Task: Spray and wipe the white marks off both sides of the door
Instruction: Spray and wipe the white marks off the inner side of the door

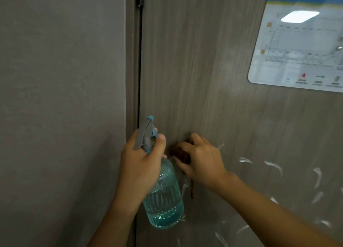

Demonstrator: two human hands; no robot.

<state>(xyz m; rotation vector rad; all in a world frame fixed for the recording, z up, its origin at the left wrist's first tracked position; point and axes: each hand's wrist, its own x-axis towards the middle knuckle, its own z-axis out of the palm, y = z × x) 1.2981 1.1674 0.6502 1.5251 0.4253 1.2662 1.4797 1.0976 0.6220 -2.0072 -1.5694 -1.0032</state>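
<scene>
Head view: left hand (141, 159) grips spray bottle (163, 196) neck; right hand (202, 161) presses brown cloth (181, 153) against door (204, 79); poster (300, 42) text unreadable

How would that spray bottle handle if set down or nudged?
The spray bottle looks under half full of blue liquid, so probably moderately light. Its ribbed clear body likely resists slipping. Held at the neck by the left hand, the tall shape might tip if bumped.

Dim, even indoor light with a soft grey cast; the whole head view is slightly blurred. A bright rectangular glare patch from a ceiling light reflects on the glossy floor-plan sign (304, 42) at upper right, washing out its print. Wide-angle distortion bends the door (213, 79) and sign edges.
</scene>
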